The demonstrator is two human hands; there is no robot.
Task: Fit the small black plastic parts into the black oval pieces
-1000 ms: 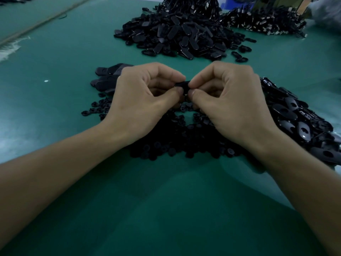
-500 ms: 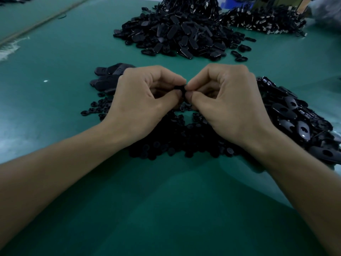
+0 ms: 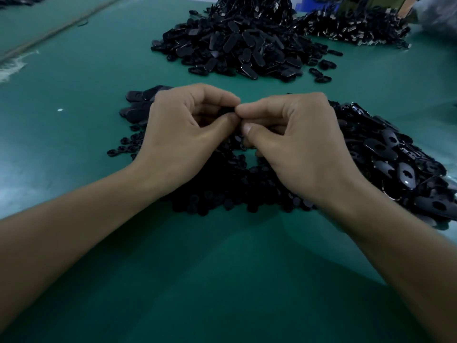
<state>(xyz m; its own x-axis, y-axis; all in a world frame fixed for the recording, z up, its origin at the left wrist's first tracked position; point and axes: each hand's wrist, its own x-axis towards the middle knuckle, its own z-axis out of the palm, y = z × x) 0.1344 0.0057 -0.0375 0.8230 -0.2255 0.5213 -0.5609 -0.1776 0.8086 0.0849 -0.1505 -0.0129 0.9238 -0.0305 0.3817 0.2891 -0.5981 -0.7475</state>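
Observation:
My left hand (image 3: 184,131) and my right hand (image 3: 300,144) meet fingertip to fingertip above the green table (image 3: 222,280). Between thumbs and forefingers they pinch a black oval piece (image 3: 228,110), almost wholly hidden by the fingers. Whether a small part sits in it I cannot tell. Under both hands lies a heap of small black plastic parts (image 3: 235,191). To the right spreads a pile of black oval pieces with holes (image 3: 395,164).
A few oval pieces (image 3: 141,97) lie just beyond my left hand. A big mound of black oval pieces (image 3: 242,45) rises at the back centre, with another dark pile (image 3: 353,30) to its right.
Both hands have drawn closer together, so the black piece between the fingertips shows less. My right thumb has shifted under the piece. The piles have not moved.

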